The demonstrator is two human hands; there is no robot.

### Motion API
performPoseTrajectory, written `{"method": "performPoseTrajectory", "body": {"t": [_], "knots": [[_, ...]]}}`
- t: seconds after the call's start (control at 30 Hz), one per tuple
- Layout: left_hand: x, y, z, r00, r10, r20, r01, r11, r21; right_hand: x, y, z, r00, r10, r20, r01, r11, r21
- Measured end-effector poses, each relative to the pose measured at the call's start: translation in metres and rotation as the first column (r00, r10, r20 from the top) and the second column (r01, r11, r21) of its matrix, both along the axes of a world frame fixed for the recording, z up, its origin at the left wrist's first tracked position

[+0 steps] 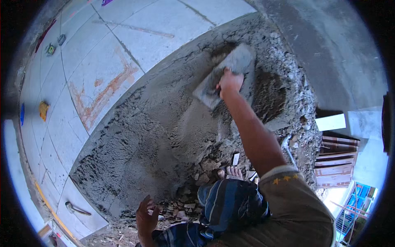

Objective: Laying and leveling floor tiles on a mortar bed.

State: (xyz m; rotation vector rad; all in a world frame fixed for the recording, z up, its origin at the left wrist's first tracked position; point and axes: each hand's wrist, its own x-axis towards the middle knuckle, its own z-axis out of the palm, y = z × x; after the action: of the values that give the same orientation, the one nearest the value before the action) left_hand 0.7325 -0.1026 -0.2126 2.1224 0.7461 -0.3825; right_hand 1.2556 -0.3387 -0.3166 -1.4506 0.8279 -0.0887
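Observation:
My right hand (231,82) grips the handle of a broad rectangular float (242,57), which lies flat on grey wet mortar (164,99). Around the float the mortar is partly smoothed, with a rough dark hollow on its right side. My right arm reaches far forward. Low in the view, my left hand (147,218) hangs beside my knee over the mortar's near edge, its fingers loosely apart and nothing in them. My bare foot (231,172) rests among broken chips beneath the right arm.
Large pale tiles (164,33) border the mortar on the left and far side. A hammer (77,209) lies on a near-left tile, and a yellow object (43,110) sits farther along. Rubble (302,103) edges the right side, beside stacked brown boxes (335,160) and a white piece (331,122).

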Motion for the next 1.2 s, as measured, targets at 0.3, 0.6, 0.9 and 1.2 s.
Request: {"method": "performPoseTrajectory", "body": {"t": [0.3, 0.6, 0.9, 1.2], "knots": [[0.005, -0.004, 0.017, 0.996, -0.035, -0.085, 0.040, 0.998, 0.057, 0.154, -0.001, -0.014, 0.899, 0.380, -0.218, -0.370, 0.925, 0.086], [0.033, 0.012, -0.009, 0.988, -0.130, 0.081, 0.127, 0.991, 0.037, -0.057, -0.055, 0.046, 0.699, 0.689, -0.191, -0.678, 0.723, 0.130], [0.014, 0.018, -0.007, 0.988, -0.090, -0.129, 0.100, 0.992, 0.075, -0.165, -0.282, 0.158, 0.935, 0.331, 0.129, -0.263, 0.888, -0.378], [0.057, 0.041, 0.007, 0.898, -0.409, -0.161, 0.437, 0.870, 0.228, -0.198, -0.376, 0.086, 0.934, 0.323, 0.155, -0.354, 0.896, 0.267]]}}
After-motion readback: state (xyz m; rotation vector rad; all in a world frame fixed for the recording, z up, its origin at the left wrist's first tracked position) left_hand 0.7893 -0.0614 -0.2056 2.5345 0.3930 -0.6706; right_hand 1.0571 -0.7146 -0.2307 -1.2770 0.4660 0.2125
